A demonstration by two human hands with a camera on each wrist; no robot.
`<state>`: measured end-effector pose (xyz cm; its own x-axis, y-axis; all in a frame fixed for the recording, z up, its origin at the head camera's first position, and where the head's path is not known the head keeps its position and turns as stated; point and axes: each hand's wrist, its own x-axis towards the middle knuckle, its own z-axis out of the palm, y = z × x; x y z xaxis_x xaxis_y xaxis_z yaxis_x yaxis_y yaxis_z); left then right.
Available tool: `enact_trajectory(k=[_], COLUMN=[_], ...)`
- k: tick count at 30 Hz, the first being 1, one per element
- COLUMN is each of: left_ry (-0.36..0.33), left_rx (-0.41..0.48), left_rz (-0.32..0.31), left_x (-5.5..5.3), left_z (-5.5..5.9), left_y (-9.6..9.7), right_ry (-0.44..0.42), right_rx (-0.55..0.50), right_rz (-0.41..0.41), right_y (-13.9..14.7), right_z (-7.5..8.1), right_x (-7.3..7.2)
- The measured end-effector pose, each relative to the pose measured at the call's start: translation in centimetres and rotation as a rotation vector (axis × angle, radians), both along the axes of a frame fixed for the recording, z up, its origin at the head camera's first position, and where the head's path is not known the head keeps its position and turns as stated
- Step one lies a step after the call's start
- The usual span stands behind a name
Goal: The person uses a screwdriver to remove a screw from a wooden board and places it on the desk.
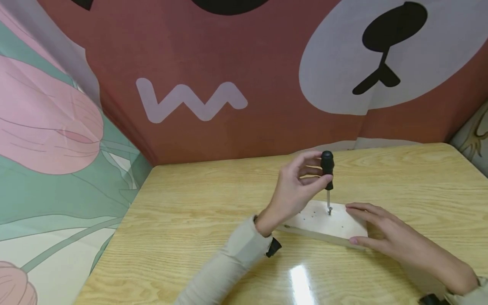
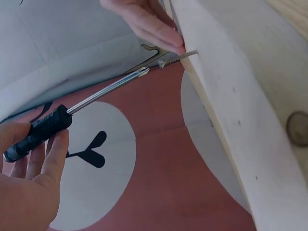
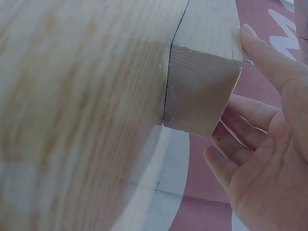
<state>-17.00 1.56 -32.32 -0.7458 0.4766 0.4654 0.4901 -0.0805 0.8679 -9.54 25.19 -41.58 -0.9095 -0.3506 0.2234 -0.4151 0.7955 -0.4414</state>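
Note:
My left hand (image 1: 291,188) pinches the black handle of a Phillips screwdriver (image 1: 327,169), which stands upright with its tip down. A screw (image 2: 178,58) sticks up from the wooden block (image 1: 318,224), part of its thread showing. In the left wrist view a small gap lies between the driver tip and the screw head. The block lies flat on the table, with several small holes in its pale top. My right hand (image 1: 385,231) grips the block's right end, thumb on the near side and fingers on the far side.
The wood-grain table (image 1: 183,212) carries the block. Behind it hangs a red-brown printed cloth (image 1: 228,140), and a green and pink floral cloth (image 1: 57,190) hangs at the left. A light glare shows on the table's near part.

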Motion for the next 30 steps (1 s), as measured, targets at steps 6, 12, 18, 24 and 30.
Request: enact_trajectory(k=[6,12,18,24,30], left_ry=[0.007,0.005,0.004,0.001,0.043], left_rx=[-0.015,-0.019,-0.030,-0.029,-0.084], left_rz=[0.000,0.002,0.008,-0.004,-0.008], left_x=[0.13,0.26,0.28,0.15,0.19], left_z=[-0.24,-0.26,-0.44,-0.60,-0.51], left_y=[0.34,0.55,0.57,0.58,0.62], right_ry=[-0.047,-0.010,-0.012,-0.047,-0.038], right_rx=[-0.009,0.005,0.017,0.007,-0.010], right_rz=[0.001,-0.001,0.001,-0.002,0.009], right_y=[-0.08,-0.01,-0.01,-0.03,0.05], right_z=[0.18,-0.01,0.00,0.14,0.11], right_x=[-0.06,-0.10,-0.08,-0.05,-0.04])
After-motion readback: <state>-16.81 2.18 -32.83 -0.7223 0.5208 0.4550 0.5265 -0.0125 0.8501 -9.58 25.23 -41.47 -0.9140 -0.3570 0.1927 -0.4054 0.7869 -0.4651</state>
